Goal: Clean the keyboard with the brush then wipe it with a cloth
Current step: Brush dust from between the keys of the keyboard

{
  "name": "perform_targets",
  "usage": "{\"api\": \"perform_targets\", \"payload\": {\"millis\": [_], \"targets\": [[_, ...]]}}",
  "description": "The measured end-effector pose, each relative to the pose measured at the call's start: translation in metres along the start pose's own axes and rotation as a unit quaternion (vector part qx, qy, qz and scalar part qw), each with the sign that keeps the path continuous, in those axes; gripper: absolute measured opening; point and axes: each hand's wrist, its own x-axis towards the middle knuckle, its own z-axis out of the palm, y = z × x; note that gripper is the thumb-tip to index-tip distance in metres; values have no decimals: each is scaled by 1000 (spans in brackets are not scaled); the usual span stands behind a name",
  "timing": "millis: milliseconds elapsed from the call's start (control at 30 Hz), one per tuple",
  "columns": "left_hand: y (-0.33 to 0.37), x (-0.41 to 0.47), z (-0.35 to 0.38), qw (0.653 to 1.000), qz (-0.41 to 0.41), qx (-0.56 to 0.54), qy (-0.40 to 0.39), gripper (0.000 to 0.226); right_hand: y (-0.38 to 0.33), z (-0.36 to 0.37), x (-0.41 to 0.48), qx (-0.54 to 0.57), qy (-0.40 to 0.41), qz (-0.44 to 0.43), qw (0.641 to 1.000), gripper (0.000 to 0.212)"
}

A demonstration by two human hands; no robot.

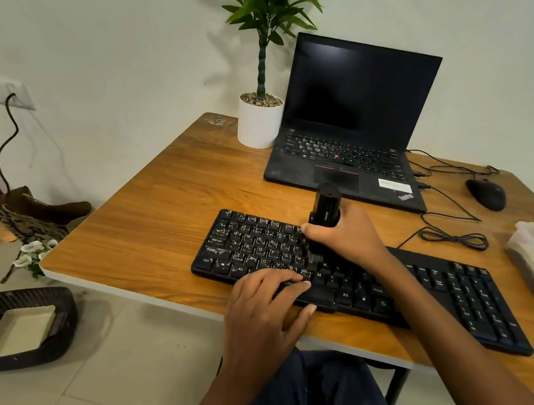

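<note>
The laptop (346, 142) bears a "ThinkPad" logo on its palm rest, and its white sticker (394, 185) is too blurred to read. The keyboard (345, 294) shows key legends: Ctrl, Alt, Caps Lock, and letters including W, E, R, D, F, G, B, N, M.

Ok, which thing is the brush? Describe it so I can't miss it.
Start at the wooden table and find the black keyboard lying in front of the laptop. The brush stands upright over its middle keys, gripped by the right hand. It is the only upright black cylinder there, bristles down.
</note>
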Motion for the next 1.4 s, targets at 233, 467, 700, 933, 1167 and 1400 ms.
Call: {"api": "perform_targets", "payload": {"millis": [233, 467, 700, 933, 1167, 1400], "targets": [[0, 0, 0, 1000, 0, 0, -2, 27, 3, -8, -13, 17, -32, 24, 999, 22], [0, 0, 1, 1000, 2, -2, 5, 27, 0, -11, -29, 48, -76, 23, 996, 20], [-1, -3, 4, 999, -10, -14, 27, 24, -2, 0, -26, 15, -18, 18, 1000, 25], [-2, -3, 5, 999, -11, -18, 36, 22, -5, 1, -30, 17, 56, 37, 998, 28], [-3, -3, 5, 999, -16, -18, 28, 23, -11, 7, -32, 10, 65, 57, 996, 25], [-2, -3, 5, 999, -18, -21, 34, 22, -12, 4, -36, 26, 30, 58, 997, 25]]}}
